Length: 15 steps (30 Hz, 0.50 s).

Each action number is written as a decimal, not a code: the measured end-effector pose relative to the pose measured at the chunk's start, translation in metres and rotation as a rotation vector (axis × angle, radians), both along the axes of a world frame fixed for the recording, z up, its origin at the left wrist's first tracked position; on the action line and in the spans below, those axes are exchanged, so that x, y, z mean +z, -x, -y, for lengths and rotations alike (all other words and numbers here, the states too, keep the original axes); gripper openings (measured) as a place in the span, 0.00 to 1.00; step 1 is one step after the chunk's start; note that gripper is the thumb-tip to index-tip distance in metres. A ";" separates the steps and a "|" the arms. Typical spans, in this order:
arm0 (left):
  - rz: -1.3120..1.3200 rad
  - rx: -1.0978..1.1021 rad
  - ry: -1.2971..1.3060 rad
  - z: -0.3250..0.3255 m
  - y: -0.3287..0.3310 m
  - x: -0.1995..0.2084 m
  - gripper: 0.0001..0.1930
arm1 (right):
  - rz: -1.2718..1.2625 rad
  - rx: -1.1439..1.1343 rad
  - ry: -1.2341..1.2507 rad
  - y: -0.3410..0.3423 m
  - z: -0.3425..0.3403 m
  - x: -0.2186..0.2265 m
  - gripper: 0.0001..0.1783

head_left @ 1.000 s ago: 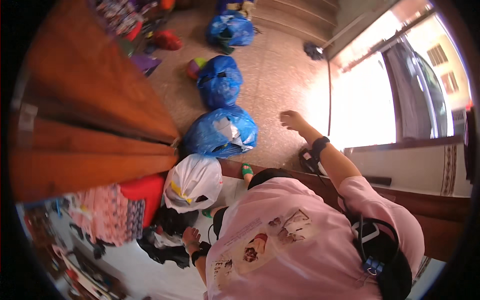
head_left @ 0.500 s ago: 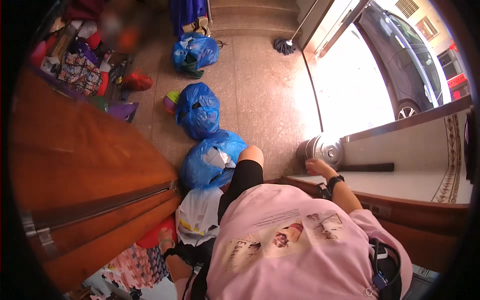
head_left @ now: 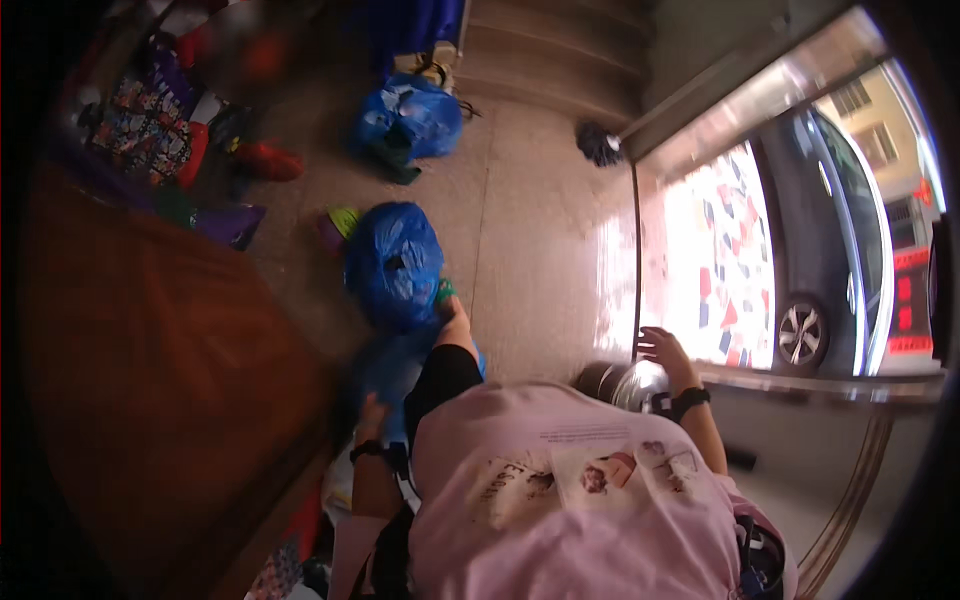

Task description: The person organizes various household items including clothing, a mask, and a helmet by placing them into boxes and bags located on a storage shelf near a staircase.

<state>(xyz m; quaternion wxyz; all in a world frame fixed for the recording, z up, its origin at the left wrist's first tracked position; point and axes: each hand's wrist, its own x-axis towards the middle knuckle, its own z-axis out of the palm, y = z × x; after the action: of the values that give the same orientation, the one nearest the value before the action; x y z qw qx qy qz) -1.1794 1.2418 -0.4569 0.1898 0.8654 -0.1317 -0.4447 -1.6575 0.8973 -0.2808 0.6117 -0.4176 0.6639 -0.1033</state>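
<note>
My right hand point(head_left: 668, 352) is held out with its fingers apart and nothing in it, above and beside the round silver metal pot point(head_left: 640, 384). My left hand point(head_left: 372, 418), dark and blurred, hangs between the brown wooden door point(head_left: 180, 380) and a blue plastic bag point(head_left: 400, 365). What its fingers do cannot be made out. Ahead of that bag, a full, knotted-looking blue plastic bag point(head_left: 395, 262) stands on the floor by my outstretched foot in a green shoe point(head_left: 445, 291). My leg partly hides the nearer bag.
Another blue bag point(head_left: 415, 118) sits farther off near the steps point(head_left: 550, 50). A green and purple ball point(head_left: 340, 226) lies left of the middle bag. A mop head point(head_left: 599, 144) rests by the doorway. Assorted bags and a flowered bag point(head_left: 145, 140) are piled far left. Outside stands a dark car point(head_left: 820, 220).
My view has moved forward, and one leg now reaches out beside the middle blue bag. My left hand has come forward from low beside the white bag. My right hand's fingers have spread.
</note>
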 end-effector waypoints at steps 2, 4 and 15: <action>-0.027 0.075 -0.083 -0.015 -0.023 -0.071 0.17 | -0.041 0.071 -0.036 -0.056 0.059 0.002 0.17; 0.088 -0.911 -0.206 -0.030 -0.048 -0.128 0.20 | 0.012 0.230 -0.041 -0.103 0.116 0.003 0.15; 0.056 0.352 0.240 0.234 -0.202 0.017 0.14 | -0.230 0.792 -0.275 -0.206 0.287 -0.074 0.17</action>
<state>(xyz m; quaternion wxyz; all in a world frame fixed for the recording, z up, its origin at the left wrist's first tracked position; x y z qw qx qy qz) -0.9770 1.0074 -0.4397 0.3627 0.8582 -0.0356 -0.3614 -1.4515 0.6104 -0.3550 0.5761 -0.5634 0.5240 0.2758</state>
